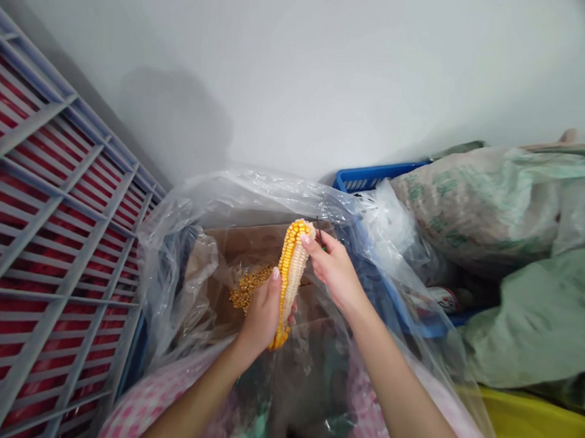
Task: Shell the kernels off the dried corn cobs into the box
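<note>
My left hand (262,315) is wrapped round the lower half of a corn cob (290,272), holding it upright. The cob has yellow kernels down its left side and a bare pale strip on the right. My right hand (333,265) is closed at the cob's top, thumb against the kernels, pinching a thin dark tool (318,226) whose tip sticks up. Below the cob lies a small heap of loose kernels (248,287) in a cardboard box (235,245) lined with a clear plastic bag (213,200).
A blue-framed rack with red panels (44,255) fills the left. A blue crate (365,176) and bulky greenish sacks (513,221) stand to the right, with a yellow object (542,436) at bottom right. A white wall is behind. Pink checked cloth (149,402) covers my lap.
</note>
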Demonstrator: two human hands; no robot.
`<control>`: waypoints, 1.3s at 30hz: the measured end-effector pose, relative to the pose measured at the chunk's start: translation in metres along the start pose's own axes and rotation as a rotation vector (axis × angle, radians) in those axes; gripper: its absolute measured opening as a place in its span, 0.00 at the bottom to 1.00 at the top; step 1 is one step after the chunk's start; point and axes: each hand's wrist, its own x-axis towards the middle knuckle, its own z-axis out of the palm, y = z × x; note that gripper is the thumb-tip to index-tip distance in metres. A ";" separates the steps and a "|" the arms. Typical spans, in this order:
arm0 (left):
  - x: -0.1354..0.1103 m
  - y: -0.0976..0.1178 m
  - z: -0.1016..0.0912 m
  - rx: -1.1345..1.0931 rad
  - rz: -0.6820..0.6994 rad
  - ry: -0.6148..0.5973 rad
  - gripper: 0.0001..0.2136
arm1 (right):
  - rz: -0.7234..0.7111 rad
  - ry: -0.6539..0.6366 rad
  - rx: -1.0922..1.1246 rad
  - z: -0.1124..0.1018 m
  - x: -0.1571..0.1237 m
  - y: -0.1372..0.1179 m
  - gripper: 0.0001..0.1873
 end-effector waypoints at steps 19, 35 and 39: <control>0.000 0.003 -0.012 0.168 0.165 0.030 0.27 | 0.110 0.008 0.158 0.007 -0.001 0.000 0.19; -0.001 0.006 -0.013 0.075 0.044 -0.036 0.30 | 0.026 -0.028 0.106 0.006 -0.002 0.001 0.18; -0.001 0.003 -0.014 0.164 0.127 -0.028 0.27 | 0.121 0.025 0.132 0.005 -0.001 -0.004 0.20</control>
